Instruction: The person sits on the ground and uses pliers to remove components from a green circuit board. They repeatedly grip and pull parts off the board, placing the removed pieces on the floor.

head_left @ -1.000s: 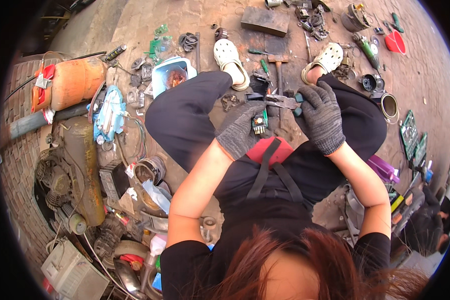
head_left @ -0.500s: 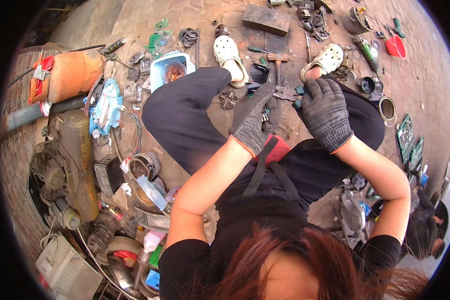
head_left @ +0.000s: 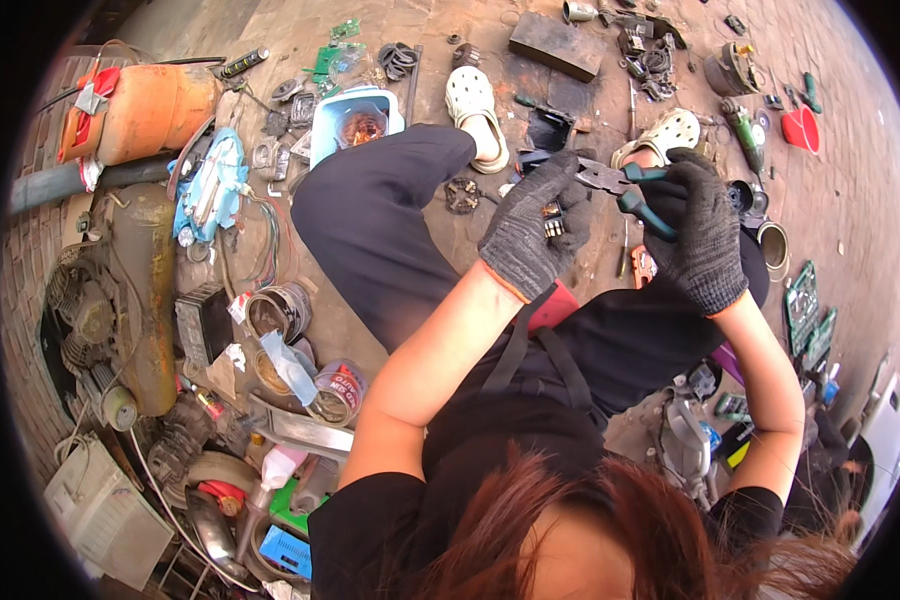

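Both hands wear dark grey knit gloves and are raised above my lap. My right hand (head_left: 708, 230) grips a pair of pliers (head_left: 602, 177) by its dark green handles, which are spread apart. The plier jaws point left and reach the fingertips of my left hand (head_left: 525, 240). In that left hand, fingers curl around a small dark part with brass-coloured metal contacts (head_left: 553, 222). Most of this part is hidden by the glove, so its kind is unclear. Whether the jaws bite on anything at the fingertips cannot be made out.
Beyond my feet lie a dark metal block (head_left: 555, 46) and a black tray (head_left: 548, 130). A pale blue basin (head_left: 322, 135) holds copper-coloured scrap. Leftward are an orange gas cylinder (head_left: 170, 112) and a rusty cylinder (head_left: 148, 300). A red bowl (head_left: 800, 130) sits far right.
Both hands have shifted to the right, the right one further. The plier handles are now in plain view and spread apart. The small part in the left hand shows more clearly.
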